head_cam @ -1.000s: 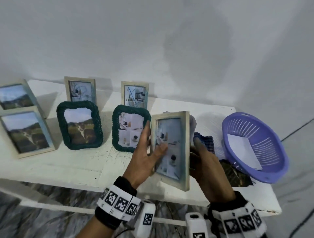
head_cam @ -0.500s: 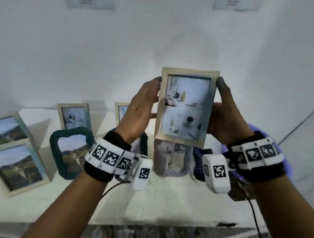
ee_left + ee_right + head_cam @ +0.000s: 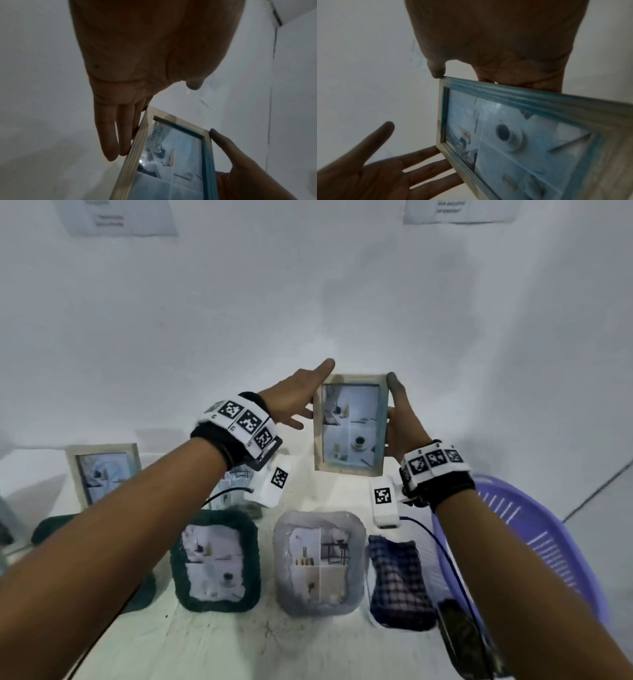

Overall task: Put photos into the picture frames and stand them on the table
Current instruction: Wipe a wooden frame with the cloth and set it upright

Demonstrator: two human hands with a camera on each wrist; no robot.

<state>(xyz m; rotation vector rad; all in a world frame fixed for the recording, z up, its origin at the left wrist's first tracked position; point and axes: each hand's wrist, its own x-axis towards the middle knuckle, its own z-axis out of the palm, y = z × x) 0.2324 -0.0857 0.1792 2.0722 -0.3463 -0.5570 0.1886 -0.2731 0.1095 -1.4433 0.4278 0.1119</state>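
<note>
Right hand is gripping the wooden frame by its right edge, thumb on the front rim, fingers going behind; the frame is upright at the far middle of the white table, close to the wall. Can't tell whether its bottom edge is touching the table. The photo inside is showing a dark cup on a white saucer. Left hand is lying flat and spread, straight fingers touching the frame's left edge and gripping nothing.

Nearer, a dark green frame, a grey frame and a checked frame are standing in a row, left to right. Another wooden frame is standing far left. A purple basket is sitting at the right end.

Writing: two paper notices are hanging on the wall, print too blurred to read. Wristbands are carrying black-and-white square code markers, no readable text.
</note>
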